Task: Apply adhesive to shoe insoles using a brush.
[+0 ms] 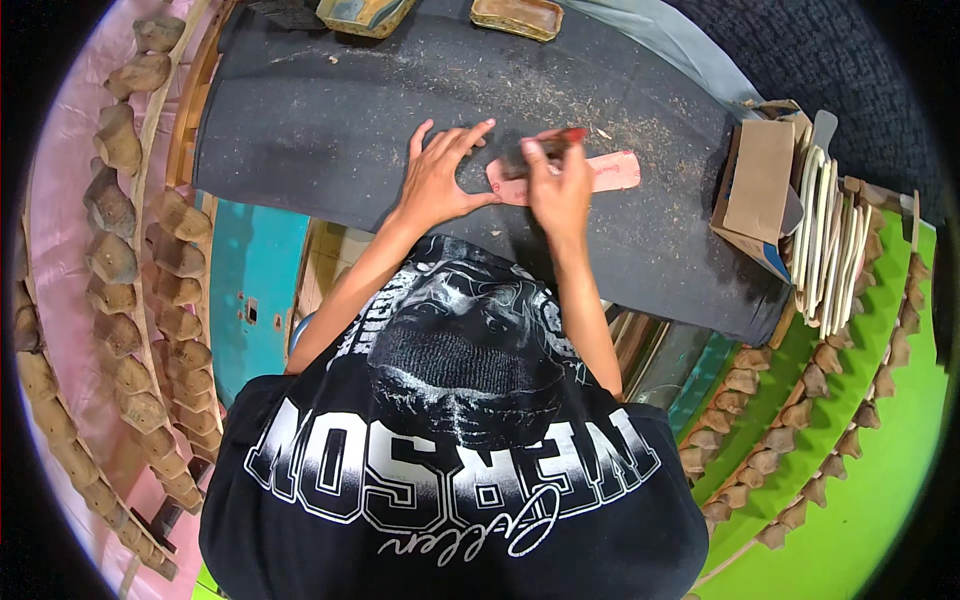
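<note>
A flat pink strip point(615, 172) with rounded ends and small red print lies on the dark cloth-covered table point(310, 120) in front of me. My left hand point(437, 178) is open, its fingers spread on the cloth and its thumb reaching to the strip's left end. Over the middle of the strip, my right hand point(560, 190) is closed around a slim dark tool with a red end point(575, 134). Motion blurs the tool's other end, near the strip's left part, so its exact kind is unclear. My right hand covers part of the strip.
Pale shavings are scattered across the cloth. Two shallow trays point(515, 18) stand at the far edge. To the right, a cardboard box point(757, 180) sits beside a stack of thin pale slats point(830, 240). Rows of brown clay-like pieces point(115, 260) line both sides.
</note>
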`<state>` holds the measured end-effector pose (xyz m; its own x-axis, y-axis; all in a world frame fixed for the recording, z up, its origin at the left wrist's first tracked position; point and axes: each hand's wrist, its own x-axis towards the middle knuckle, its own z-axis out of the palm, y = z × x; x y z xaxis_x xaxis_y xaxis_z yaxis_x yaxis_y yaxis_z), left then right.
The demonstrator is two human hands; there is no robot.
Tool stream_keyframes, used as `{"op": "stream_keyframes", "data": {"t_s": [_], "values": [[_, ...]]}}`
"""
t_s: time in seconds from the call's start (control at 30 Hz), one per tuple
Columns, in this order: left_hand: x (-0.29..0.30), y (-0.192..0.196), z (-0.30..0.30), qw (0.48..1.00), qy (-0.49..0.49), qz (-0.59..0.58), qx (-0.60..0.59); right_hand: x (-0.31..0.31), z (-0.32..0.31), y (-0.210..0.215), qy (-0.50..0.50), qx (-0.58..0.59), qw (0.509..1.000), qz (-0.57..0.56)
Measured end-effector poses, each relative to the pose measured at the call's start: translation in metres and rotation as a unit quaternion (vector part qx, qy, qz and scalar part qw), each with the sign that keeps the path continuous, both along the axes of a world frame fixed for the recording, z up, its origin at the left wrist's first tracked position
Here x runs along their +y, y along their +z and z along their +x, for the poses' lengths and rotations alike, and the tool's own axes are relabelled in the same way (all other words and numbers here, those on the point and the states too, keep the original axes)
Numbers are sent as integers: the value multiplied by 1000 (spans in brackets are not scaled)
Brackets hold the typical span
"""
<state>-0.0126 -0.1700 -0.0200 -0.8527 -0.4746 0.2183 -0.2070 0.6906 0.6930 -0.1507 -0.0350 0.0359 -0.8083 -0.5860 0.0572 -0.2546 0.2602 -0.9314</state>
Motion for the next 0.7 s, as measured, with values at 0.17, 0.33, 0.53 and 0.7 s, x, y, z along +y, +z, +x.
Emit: {"op": "stream_keyframes", "data": {"t_s": [0.17,0.33,0.53,0.7], "values": [[-3,0,-1,1000,-17,6,-2,7,-4,-4,45,212,976,27],[-3,-4,-1,999,3,-29,14,-5,25,0,137,30,990,0],[-2,2,0,1000,-14,9,-5,7,1,5,-21,129,991,-7],[-2,0,0,999,-15,-46,14,2,23,2,169,243,955,23]]}}
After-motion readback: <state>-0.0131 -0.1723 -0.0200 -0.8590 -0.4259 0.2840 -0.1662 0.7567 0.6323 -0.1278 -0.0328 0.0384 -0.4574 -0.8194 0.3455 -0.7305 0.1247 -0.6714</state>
